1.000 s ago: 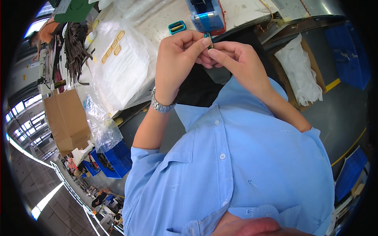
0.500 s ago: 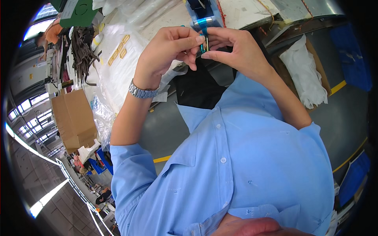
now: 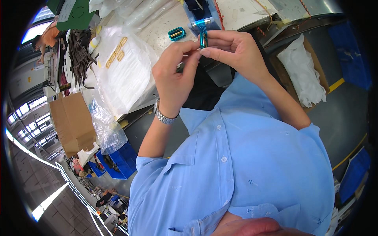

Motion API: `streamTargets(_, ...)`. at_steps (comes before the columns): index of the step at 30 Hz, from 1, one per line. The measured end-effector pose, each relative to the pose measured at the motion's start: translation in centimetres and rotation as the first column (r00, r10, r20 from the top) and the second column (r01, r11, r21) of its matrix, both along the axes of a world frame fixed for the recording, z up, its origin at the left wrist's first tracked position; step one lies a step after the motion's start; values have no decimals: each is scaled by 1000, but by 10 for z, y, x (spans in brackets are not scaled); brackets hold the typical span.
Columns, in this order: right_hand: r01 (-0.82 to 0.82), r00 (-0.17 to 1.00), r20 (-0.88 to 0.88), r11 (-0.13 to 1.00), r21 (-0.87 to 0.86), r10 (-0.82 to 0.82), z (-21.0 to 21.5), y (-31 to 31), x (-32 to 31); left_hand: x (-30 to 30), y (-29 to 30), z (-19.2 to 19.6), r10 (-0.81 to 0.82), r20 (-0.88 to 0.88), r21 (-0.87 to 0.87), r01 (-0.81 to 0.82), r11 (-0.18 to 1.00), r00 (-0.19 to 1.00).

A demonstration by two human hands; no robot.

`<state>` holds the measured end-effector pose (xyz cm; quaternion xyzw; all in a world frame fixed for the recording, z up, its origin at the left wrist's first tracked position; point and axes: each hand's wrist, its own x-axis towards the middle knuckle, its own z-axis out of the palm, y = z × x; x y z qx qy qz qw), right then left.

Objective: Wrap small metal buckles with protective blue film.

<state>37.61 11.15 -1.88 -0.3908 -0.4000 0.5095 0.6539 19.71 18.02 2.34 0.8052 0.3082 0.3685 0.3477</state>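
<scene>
Close together at the table's edge, my two hands meet on a small gold metal buckle [image 3: 203, 40] partly covered in shiny teal tape. A strip of the teal tape [image 3: 201, 26] runs from it up to a blue tape dispenser [image 3: 214, 17]. My right hand [image 3: 242, 51] pinches the buckle between thumb and fingers. At its left side, my left hand [image 3: 175, 70] has thumb and fingertips closed on its edge; the fingers partly hide the contact. A second buckle [image 3: 176, 34], its frame wrapped in teal, lies on the table beyond my left hand.
Several gold buckles [image 3: 117, 53] lie on a white sheet [image 3: 132, 84] at the left. Dark straps [image 3: 81, 55] hang behind them. A cardboard box [image 3: 73, 122] and blue bin [image 3: 125, 159] stand lower left. To the right, an open carton holds a white bag [image 3: 301, 70].
My left hand has shifted right and turned, its fingers now lower around the buckle. The teal-wrapped buckle on the table, almost wholly hidden before, now shows.
</scene>
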Motion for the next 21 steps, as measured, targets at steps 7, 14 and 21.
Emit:
streamTargets(7, 57, 998, -4, 998, -22, -57, 12, -5, -6, 16, -14, -33, 72, 115, 301, -104, 948, 991)
streamTargets(14, 118, 992, -28, 987, -110, -122, 19, -13, -13, 17, -13, -39, 67, 157, 399, -126, 908, 985)
streamTargets(21, 117, 989, -71, 975, -190, -133, 3, -19, -17, 15, -21, -35, 95, 71, 291, -112, 950, 993)
